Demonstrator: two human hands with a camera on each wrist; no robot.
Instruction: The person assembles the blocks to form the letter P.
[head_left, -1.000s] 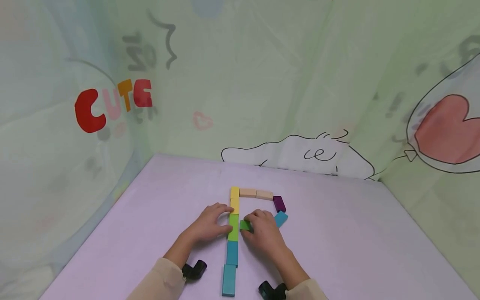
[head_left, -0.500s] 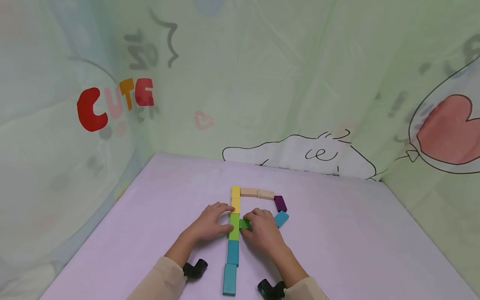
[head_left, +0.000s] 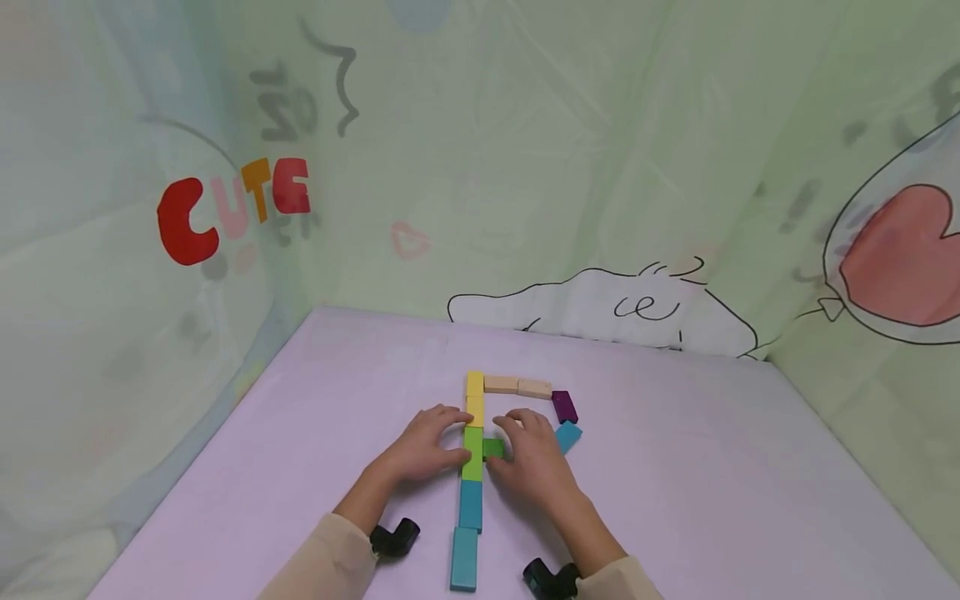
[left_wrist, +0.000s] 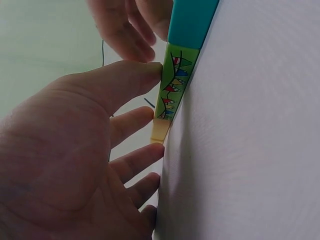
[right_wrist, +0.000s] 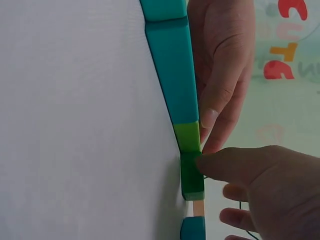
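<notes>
In the head view my left hand (head_left: 422,446) rests beside a column of blocks. Its thumb touches the light green block (head_left: 472,454), whose side shows printed bunting in the left wrist view; its index fingertip is at a yellow block (head_left: 476,407). Against the column's right side lies a short dark green block (head_left: 492,447). My right hand (head_left: 536,458) is spread around it, the thumb against its near side in the right wrist view (right_wrist: 191,175), the other fingers apart from it. Two teal blocks (head_left: 471,504) continue the column towards me.
From the yellow top, two pale wooden blocks (head_left: 517,387) run right to a purple block (head_left: 565,407). A blue block (head_left: 568,437) slants below it, partly behind my right hand. Black wrist devices (head_left: 395,538) sit at both wrists. Printed fabric walls (head_left: 525,167) enclose the lilac tabletop (head_left: 712,483).
The dark green block has slid left against the light green one. My right fingers have since spread away from it. My left hand has stayed at the column.
</notes>
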